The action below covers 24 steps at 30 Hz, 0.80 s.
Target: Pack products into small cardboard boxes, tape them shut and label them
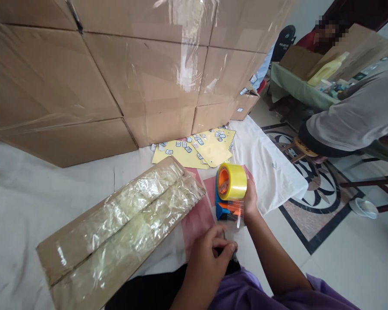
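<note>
My right hand [251,193] grips a tape dispenser [218,209] with blue and orange parts. A thick roll of yellowish packing tape [237,181] is mounted on it. Below the roll, a clear stretch of tape shows near the dispenser's edge. Close under it, my left hand [210,256] has its thumb and fingers pinched together; whatever lies between them is too small to make out. To the left lies a long cardboard box [123,224], its top seam covered by shiny clear tape, apart from both hands.
Stacked taped cartons [168,82] rise along the back of the white-covered table [274,172]. Yellow sheets with small stickers [194,150] lie before them. On the right, a person in a grey shirt [358,112] sits on a stool; another person is behind an open carton.
</note>
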Tool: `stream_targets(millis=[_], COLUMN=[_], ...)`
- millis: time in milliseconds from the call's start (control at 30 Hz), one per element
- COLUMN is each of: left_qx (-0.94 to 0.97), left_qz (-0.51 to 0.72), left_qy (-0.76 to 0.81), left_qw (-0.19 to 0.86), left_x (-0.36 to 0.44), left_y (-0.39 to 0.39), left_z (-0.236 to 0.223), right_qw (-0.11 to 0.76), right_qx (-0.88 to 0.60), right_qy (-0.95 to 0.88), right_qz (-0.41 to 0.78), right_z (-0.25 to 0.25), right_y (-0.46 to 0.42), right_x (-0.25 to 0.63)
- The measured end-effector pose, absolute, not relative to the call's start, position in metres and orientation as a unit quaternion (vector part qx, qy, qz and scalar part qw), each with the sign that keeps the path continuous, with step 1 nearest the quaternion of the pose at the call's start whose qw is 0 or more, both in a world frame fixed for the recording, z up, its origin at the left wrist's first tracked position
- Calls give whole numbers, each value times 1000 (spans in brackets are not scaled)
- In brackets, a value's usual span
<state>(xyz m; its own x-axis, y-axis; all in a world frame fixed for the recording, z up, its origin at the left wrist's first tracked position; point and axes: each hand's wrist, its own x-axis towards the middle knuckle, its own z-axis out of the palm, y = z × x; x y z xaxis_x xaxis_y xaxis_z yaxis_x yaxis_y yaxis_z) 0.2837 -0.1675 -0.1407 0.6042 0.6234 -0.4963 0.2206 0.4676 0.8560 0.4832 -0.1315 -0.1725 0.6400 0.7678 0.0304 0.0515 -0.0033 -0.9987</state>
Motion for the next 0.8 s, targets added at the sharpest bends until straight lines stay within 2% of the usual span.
stream_targets(millis=[100,200,367,533,800], left_qx=[513,521,535,557,569], left_qz=[151,162,111,87,123], left_qy=[438,440,421,433,457], left_qw=[723,713,724,704,673], left_x=[282,279,281,286,290], left_y=[-157,-153,-160,-166,-170], left_z=[-138,-136,-133,-132,-137], right_qw=[665,651,637,646,614], right_qx=[-627,-599,-632,-612,-603], right_qy=[-275,-316,-329,-326,-356], right_qz=[298,341,296,321,363], right_z=[-175,-177,-176,-173,-173], right_y=[-130,-132,-134,-134,-136], right_x=[484,485,485,482,481])
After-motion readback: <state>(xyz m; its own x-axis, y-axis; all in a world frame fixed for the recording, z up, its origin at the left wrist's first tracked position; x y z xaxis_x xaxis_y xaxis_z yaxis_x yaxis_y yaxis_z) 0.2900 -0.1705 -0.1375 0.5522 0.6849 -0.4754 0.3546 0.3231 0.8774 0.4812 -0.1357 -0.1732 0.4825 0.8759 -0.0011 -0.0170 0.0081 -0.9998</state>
